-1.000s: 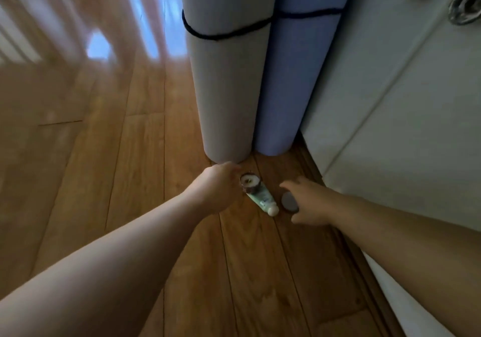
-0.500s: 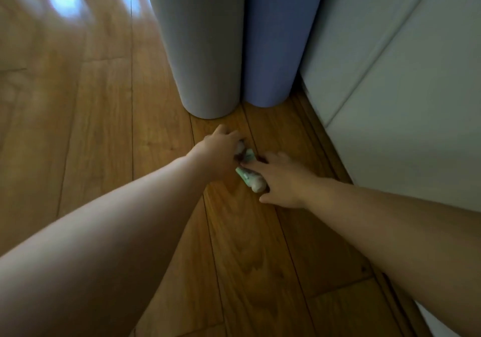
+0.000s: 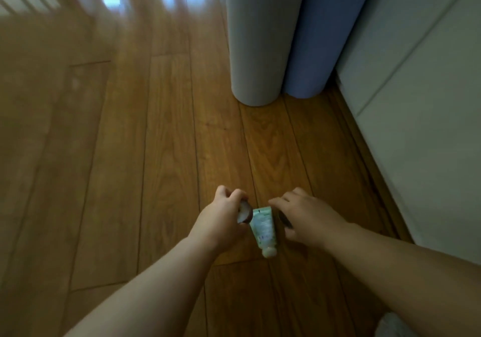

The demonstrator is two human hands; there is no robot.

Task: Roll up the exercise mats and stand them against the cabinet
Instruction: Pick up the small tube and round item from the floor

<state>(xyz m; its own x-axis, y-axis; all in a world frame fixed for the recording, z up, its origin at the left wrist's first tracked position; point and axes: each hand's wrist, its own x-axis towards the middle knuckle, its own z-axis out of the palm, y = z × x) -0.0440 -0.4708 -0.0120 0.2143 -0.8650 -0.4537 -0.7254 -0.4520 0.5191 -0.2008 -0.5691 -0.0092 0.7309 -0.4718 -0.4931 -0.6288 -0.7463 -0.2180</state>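
Head: disc (image 3: 284, 219) half-hidden under right hand (image 3: 308, 218)

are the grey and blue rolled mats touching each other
Touching. The head view shows the grey mat and the blue mat standing upright, sides pressed together, with no gap between them almost down to their bases.

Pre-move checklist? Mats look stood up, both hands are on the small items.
1. The grey mat is rolled and upright: ok.
2. The blue mat is upright beside the cabinet: ok.
3. The left hand grips the small round jar: ok.
4. The right hand holds the dark disc: ok.
5. Which hand secures the green tube: cannot tell.
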